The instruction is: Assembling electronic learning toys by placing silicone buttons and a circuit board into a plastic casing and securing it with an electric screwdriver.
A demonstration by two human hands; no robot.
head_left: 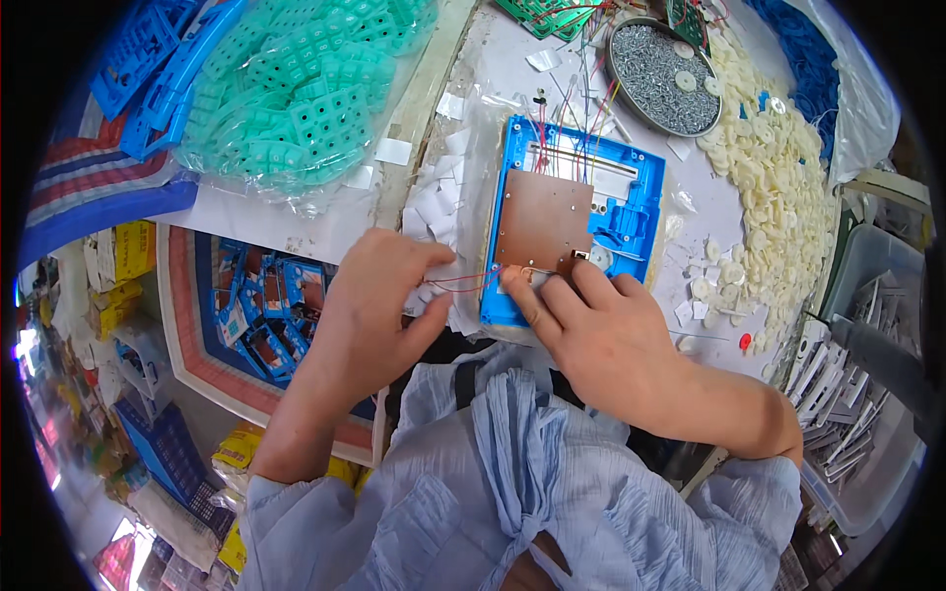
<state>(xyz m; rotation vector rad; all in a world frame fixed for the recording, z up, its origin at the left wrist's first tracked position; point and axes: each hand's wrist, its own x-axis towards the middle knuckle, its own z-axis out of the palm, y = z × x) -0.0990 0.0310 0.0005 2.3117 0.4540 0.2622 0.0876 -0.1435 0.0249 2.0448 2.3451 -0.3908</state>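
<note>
A blue plastic casing (645, 187) lies in front of me, with a brown circuit board (547, 217) set in it. Thin red wires (458, 284) run from the board's lower left corner toward my left hand (370, 300). That hand is beside the casing, thumb and forefinger apart with the wires between them. My right hand (616, 340) bends over the casing's near edge. Its thumb presses on the wire ends at the board's lower edge, and its other fingers rest by a small switch-like part (580, 255). What lies under these fingers is partly hidden.
Green keypads (315, 108) in clear plastic lie at the left, near blue casings (148, 74). A round tray of screws (665, 79) stands at the back right. Cream plastic discs (778, 197) are heaped beside it. White paper pieces (434, 212) lie left of the casing.
</note>
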